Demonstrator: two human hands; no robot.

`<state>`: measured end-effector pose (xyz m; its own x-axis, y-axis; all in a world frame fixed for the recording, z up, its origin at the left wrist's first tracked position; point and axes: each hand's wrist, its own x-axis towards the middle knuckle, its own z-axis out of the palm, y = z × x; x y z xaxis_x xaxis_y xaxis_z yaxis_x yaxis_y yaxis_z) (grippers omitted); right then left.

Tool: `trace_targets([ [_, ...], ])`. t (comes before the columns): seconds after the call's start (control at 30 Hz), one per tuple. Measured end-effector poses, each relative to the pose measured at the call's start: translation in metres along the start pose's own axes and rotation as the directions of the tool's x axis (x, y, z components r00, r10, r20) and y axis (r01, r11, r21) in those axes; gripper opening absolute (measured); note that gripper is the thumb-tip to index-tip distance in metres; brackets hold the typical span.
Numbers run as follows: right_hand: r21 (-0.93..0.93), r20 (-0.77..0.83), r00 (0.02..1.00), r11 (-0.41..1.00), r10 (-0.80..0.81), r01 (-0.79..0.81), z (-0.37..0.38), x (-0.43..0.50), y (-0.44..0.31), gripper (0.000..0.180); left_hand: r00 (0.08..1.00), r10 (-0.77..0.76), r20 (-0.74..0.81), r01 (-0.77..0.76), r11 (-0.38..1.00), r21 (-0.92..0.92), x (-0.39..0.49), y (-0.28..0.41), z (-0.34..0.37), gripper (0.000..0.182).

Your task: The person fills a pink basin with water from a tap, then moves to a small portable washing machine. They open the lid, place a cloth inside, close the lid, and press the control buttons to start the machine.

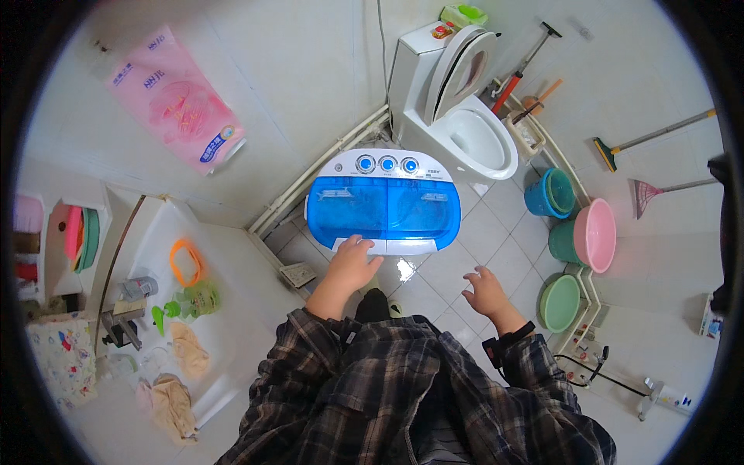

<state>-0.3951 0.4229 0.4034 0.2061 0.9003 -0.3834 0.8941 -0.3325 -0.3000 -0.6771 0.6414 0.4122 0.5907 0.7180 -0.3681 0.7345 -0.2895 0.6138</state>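
Observation:
A small twin-tub washing machine [386, 203] with blue translucent lids and a white control panel with several knobs stands on the tiled floor before me. Both its lids look closed. My left hand [352, 263] is at the machine's near edge, its fingertips over the white rim; whether it touches cannot be told. Nothing shows in its spread fingers. My right hand [487, 292] hovers over the floor, right of and below the machine, with fingers apart and holding nothing.
A toilet [479, 139] with raised lid stands behind right. Along the right wall are a blue bucket [536, 195], a pink basin [596, 235] and a green basin [561, 303]. At left, a white sink [232, 325] holds a pump bottle [203, 299] and cloths. Pipes run along the walls.

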Motion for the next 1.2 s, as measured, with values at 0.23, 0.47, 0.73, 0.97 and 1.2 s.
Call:
trace_targets([
  [0.23,0.023,0.212,0.976,0.999,-0.04,0.036,0.019,0.091,-0.004,0.033,0.999,-0.043,-0.014,0.043,0.998,0.045,0.017,-0.026,0.0,0.045],
  [0.47,0.041,0.289,0.943,0.987,-0.162,0.157,0.06,0.167,-0.004,0.032,0.958,-0.259,-0.124,0.263,0.965,0.016,-0.026,-0.061,0.007,0.038],
  [0.73,0.051,0.387,0.865,0.944,-0.319,0.326,0.082,0.217,0.012,0.038,0.852,-0.505,-0.141,0.492,0.862,-0.121,-0.117,-0.05,0.034,0.036],
  [0.97,0.117,0.464,0.81,0.931,-0.359,0.345,0.091,0.23,0.025,0.036,0.744,-0.646,-0.169,0.617,0.762,-0.197,-0.142,-0.035,0.058,0.036],
  [1.2,0.14,0.446,0.809,0.922,-0.383,0.36,0.096,0.227,0.027,0.042,0.673,-0.719,-0.17,0.697,0.695,-0.178,-0.155,-0.02,0.075,0.035],
])
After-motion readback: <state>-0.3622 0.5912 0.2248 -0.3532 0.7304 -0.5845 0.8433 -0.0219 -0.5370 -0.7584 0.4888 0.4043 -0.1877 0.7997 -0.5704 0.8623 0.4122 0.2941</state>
